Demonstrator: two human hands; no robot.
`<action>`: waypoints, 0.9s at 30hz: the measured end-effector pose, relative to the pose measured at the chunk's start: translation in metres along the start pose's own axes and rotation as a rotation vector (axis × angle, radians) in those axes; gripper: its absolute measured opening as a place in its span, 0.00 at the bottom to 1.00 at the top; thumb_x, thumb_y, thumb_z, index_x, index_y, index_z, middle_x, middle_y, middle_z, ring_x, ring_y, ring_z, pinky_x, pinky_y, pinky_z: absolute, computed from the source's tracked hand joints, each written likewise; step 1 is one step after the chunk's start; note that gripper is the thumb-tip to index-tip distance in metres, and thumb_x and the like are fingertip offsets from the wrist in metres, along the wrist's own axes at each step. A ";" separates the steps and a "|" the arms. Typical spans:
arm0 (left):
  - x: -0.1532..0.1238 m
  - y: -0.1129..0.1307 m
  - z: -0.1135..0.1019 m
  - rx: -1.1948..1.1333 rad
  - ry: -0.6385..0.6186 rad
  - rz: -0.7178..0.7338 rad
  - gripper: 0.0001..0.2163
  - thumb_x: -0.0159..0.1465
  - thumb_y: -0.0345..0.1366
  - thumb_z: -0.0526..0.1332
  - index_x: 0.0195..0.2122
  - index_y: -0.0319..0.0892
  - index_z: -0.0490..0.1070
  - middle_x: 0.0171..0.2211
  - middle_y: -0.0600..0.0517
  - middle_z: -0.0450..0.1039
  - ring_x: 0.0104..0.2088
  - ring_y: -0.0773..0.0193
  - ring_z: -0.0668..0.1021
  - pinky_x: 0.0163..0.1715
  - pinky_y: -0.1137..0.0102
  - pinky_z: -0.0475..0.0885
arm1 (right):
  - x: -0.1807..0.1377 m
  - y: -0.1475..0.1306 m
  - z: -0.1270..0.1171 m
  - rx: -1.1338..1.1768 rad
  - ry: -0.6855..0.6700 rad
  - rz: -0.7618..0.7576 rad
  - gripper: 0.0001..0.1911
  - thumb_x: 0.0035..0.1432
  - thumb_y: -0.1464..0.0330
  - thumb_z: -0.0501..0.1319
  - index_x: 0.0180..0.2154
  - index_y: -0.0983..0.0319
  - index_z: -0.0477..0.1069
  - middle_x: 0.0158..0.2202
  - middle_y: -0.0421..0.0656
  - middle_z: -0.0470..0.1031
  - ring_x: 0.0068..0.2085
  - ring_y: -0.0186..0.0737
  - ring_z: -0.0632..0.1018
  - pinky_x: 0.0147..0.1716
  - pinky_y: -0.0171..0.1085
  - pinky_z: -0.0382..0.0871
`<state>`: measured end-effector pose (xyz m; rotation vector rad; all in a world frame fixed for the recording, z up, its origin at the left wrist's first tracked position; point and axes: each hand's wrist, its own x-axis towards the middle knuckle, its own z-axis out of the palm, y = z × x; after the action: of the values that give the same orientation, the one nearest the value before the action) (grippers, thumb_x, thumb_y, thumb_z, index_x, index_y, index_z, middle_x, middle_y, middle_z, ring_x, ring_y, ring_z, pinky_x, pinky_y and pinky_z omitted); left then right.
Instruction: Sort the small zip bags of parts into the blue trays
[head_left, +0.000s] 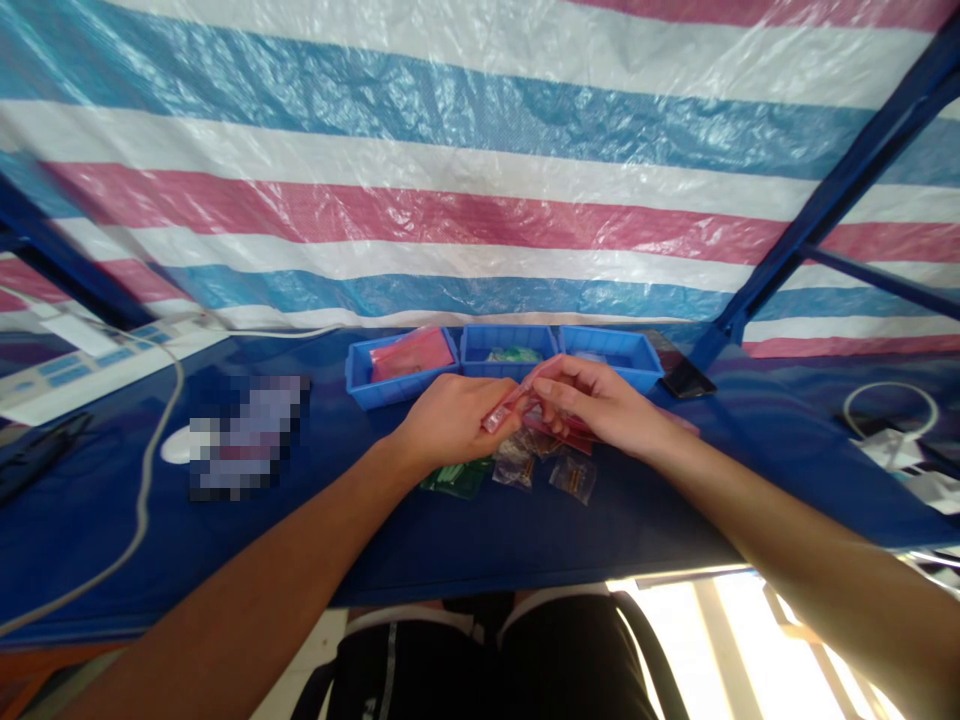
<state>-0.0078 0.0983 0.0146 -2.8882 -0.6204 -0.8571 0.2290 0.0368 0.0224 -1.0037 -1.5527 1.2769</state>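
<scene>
My left hand (pixel 454 418) and my right hand (pixel 600 400) meet above a blue table (pixel 525 530), both pinching a small pink plastic bag (pixel 504 410) between their fingertips. Under the hands lie several small bags: a green one (pixel 456 478), clear ones with brown parts (pixel 574 478) and a red one (pixel 577 437). Behind the hands stand three blue bins: the left bin (pixel 375 385) holds a pink bag, the middle bin (pixel 502 345) holds green pieces, and the right bin (pixel 619 355) is partly hidden by my right hand.
A striped red, white and blue tarp (pixel 480 180) hangs behind the table. A white cable (pixel 146 470) runs down the left side near a power strip (pixel 90 365). A dark phone (pixel 686 378) lies right of the bins. A coiled white cable (pixel 892 410) lies far right. Blue frame bars (pixel 832 190) slant at the right.
</scene>
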 end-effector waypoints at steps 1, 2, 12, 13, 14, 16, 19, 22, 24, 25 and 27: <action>0.000 0.000 0.000 0.000 -0.007 -0.003 0.13 0.74 0.39 0.57 0.31 0.43 0.68 0.26 0.54 0.74 0.26 0.64 0.77 0.29 0.67 0.63 | 0.000 0.000 0.000 0.000 0.001 0.000 0.19 0.69 0.50 0.68 0.48 0.57 0.79 0.29 0.38 0.77 0.27 0.35 0.76 0.26 0.33 0.69; 0.000 0.000 0.000 0.000 -0.020 -0.009 0.13 0.74 0.39 0.57 0.31 0.43 0.68 0.26 0.54 0.74 0.27 0.63 0.77 0.29 0.67 0.63 | 0.000 0.000 0.000 -0.002 0.002 -0.001 0.18 0.69 0.50 0.68 0.48 0.58 0.79 0.29 0.38 0.77 0.28 0.35 0.76 0.26 0.33 0.69; 0.004 0.004 -0.007 -0.028 -0.180 -0.070 0.12 0.73 0.40 0.56 0.30 0.44 0.64 0.26 0.54 0.72 0.27 0.61 0.77 0.29 0.67 0.62 | -0.003 -0.004 0.004 -0.040 0.007 0.001 0.17 0.69 0.52 0.69 0.48 0.59 0.78 0.30 0.38 0.78 0.29 0.35 0.76 0.27 0.32 0.70; 0.005 0.005 -0.008 -0.031 -0.189 -0.074 0.12 0.73 0.39 0.56 0.30 0.45 0.63 0.26 0.54 0.72 0.27 0.62 0.76 0.29 0.67 0.62 | -0.003 -0.004 0.005 -0.042 0.008 0.000 0.17 0.69 0.53 0.69 0.47 0.59 0.78 0.31 0.38 0.78 0.29 0.35 0.76 0.27 0.33 0.71; 0.005 0.005 -0.008 -0.035 -0.198 -0.079 0.12 0.72 0.39 0.56 0.30 0.45 0.63 0.26 0.54 0.71 0.27 0.62 0.76 0.29 0.67 0.62 | -0.003 -0.004 0.005 -0.049 0.006 -0.004 0.17 0.69 0.53 0.69 0.47 0.58 0.78 0.32 0.38 0.79 0.30 0.35 0.77 0.28 0.33 0.71; 0.006 0.006 -0.009 -0.039 -0.218 -0.093 0.12 0.72 0.40 0.56 0.30 0.45 0.63 0.26 0.55 0.71 0.27 0.62 0.76 0.29 0.67 0.62 | -0.004 -0.003 0.004 -0.075 -0.006 -0.013 0.16 0.69 0.53 0.69 0.47 0.58 0.78 0.33 0.39 0.79 0.30 0.35 0.77 0.29 0.33 0.72; 0.007 0.007 -0.010 -0.031 -0.238 -0.099 0.12 0.73 0.40 0.57 0.31 0.45 0.64 0.28 0.54 0.73 0.27 0.62 0.76 0.29 0.66 0.61 | -0.004 -0.003 0.003 -0.127 -0.041 -0.019 0.17 0.70 0.52 0.68 0.48 0.58 0.78 0.34 0.39 0.79 0.31 0.36 0.77 0.29 0.35 0.72; 0.008 0.009 -0.011 -0.014 -0.256 -0.084 0.11 0.73 0.40 0.57 0.33 0.44 0.66 0.30 0.54 0.75 0.28 0.62 0.77 0.29 0.65 0.61 | -0.004 -0.002 0.001 -0.171 -0.068 -0.040 0.17 0.70 0.52 0.68 0.48 0.58 0.77 0.36 0.41 0.81 0.33 0.39 0.79 0.32 0.38 0.75; 0.008 0.010 -0.012 -0.003 -0.272 -0.073 0.10 0.73 0.40 0.58 0.34 0.44 0.68 0.31 0.54 0.77 0.29 0.62 0.78 0.29 0.65 0.61 | -0.005 -0.002 0.001 -0.188 -0.072 -0.049 0.17 0.70 0.52 0.68 0.49 0.58 0.76 0.37 0.42 0.82 0.35 0.41 0.81 0.34 0.39 0.76; 0.008 0.010 -0.012 0.001 -0.279 -0.069 0.10 0.73 0.39 0.58 0.34 0.44 0.68 0.32 0.54 0.77 0.30 0.62 0.79 0.29 0.65 0.61 | -0.005 -0.003 0.001 -0.194 -0.071 -0.050 0.17 0.70 0.52 0.68 0.49 0.58 0.76 0.37 0.42 0.82 0.35 0.42 0.81 0.34 0.40 0.76; 0.008 0.011 -0.012 0.006 -0.288 -0.067 0.09 0.73 0.39 0.58 0.35 0.43 0.69 0.33 0.54 0.78 0.31 0.62 0.79 0.29 0.65 0.61 | -0.006 -0.003 0.002 -0.205 -0.069 -0.049 0.17 0.69 0.53 0.68 0.49 0.58 0.76 0.36 0.42 0.82 0.35 0.42 0.81 0.34 0.40 0.76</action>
<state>-0.0034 0.0893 0.0298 -3.0254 -0.7439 -0.4452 0.2289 0.0302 0.0245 -1.0516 -1.7779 1.1461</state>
